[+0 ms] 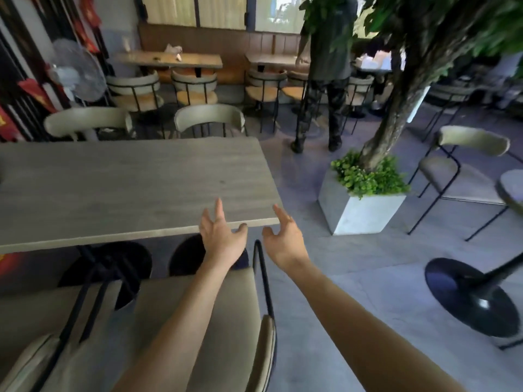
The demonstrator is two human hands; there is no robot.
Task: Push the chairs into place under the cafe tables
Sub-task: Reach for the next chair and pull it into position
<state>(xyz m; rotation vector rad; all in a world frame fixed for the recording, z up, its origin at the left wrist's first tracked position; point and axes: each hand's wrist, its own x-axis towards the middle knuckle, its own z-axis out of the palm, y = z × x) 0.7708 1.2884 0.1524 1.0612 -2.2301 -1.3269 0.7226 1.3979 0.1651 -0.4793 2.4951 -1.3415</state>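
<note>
A grey wooden cafe table [119, 182] fills the left middle of the view. Right below me stands a beige cushioned chair [226, 321] with a black metal frame, its seat partly under the table's near edge. A second beige chair [42, 335] stands to its left. My left hand [220, 233] hovers over the table's near right corner, fingers spread, holding nothing. My right hand [285, 239] is just past that corner, also spread and empty. Two more beige chairs [209, 120] stand at the table's far side.
A white square planter [359, 213] with a tree stands to the right of the table. A person [325, 80] stands beyond it. Another chair [464, 165] and a round black table base [472, 295] are at the right. A fan [76, 69] stands at the back left.
</note>
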